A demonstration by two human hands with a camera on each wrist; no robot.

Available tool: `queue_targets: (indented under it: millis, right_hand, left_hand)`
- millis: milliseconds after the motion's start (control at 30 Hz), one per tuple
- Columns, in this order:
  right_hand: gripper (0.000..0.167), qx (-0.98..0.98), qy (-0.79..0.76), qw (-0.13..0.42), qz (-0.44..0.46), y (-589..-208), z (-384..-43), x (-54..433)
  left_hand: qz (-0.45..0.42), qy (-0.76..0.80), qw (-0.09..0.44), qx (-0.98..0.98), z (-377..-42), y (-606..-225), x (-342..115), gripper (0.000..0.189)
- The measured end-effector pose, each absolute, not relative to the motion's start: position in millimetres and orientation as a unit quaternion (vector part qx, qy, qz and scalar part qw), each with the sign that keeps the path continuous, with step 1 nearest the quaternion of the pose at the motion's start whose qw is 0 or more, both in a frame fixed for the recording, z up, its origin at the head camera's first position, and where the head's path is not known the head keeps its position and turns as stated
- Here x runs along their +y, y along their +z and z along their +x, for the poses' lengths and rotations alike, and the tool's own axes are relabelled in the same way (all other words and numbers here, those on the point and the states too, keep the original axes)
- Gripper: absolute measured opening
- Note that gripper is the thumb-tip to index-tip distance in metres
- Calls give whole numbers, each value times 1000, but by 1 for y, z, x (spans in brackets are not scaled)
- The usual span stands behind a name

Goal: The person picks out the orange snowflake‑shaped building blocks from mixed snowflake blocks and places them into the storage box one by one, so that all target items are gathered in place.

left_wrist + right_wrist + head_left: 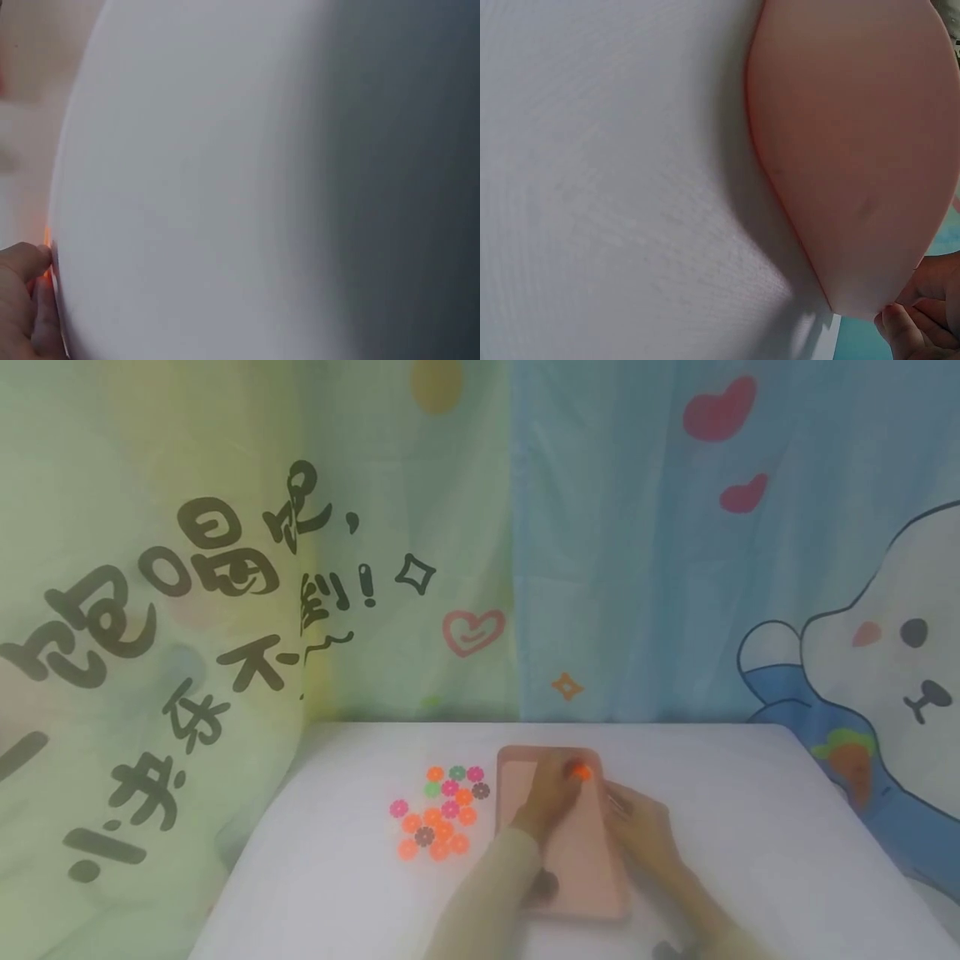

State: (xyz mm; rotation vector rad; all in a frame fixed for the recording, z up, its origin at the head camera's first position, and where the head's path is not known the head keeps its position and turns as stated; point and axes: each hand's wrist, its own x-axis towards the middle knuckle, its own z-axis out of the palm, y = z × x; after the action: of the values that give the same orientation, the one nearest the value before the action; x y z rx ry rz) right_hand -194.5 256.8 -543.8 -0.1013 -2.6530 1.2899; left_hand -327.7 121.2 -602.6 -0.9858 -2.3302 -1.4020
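A shallow pink tray (577, 868) lies on the white table, its long side running away from me. Over its far right part, my left hand (551, 793) pinches a small orange snowflake disc (582, 772) between thumb and fingers. The left wrist view shows the same hand (26, 304) with an orange edge (47, 238) at its fingertips. My right hand (643, 828) grips the tray's right rim. In the right wrist view that hand (924, 311) pinches the rim beside the tray's pink outer wall (855, 150). My left forearm hides part of the tray.
Left of the tray several snowflake discs lie loose in a cluster, among them an orange disc (407, 849), a pink disc (399, 808), a green disc (457, 772) and a brown disc (424, 836). A printed curtain (600, 568) hangs behind the white table (322, 877).
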Motion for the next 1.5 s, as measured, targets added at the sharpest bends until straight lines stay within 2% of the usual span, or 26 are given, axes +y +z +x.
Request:
queue_targets:
  millis: [200, 433, 767, 1000, 1133, 1233, 1367, 1433, 1500]
  right_hand:
    - [59, -893, 440, 90, -32, -547, -197, 255]
    - [62, -891, 447, 81, -32, -546, -198, 253]
    - [53, -891, 442, 100, -14, -540, -197, 249]
    - [56, -891, 442, 105, -15, -544, -199, 250]
    - [58, -890, 446, 93, -23, -545, -199, 253]
    - [52, -892, 440, 105, -18, -543, -199, 254]
    - [45, -895, 426, 128, -10, -541, -197, 254]
    - [45, -895, 427, 129, -13, -539, -195, 254]
    - [47, -894, 432, 120, -20, -537, -193, 253]
  left_hand:
    - [-336, -467, 116, -809, -331, -608, 117, 42]
    - [-345, -466, 136, -803, -339, -619, 115, 43]
    - [-319, -468, 116, -816, -340, -620, 115, 40]
    - [-317, -473, 123, -813, -339, -617, 115, 38]
    - [-281, -498, 65, -818, -330, -604, 112, 36]
    - [-260, -519, 35, -813, -325, -590, 110, 35]
    - [-296, -529, 76, -792, -324, -573, 110, 37]
    - [-323, -526, 118, -778, -324, -565, 111, 36]
    - [-333, -533, 135, -766, -322, -555, 111, 35]
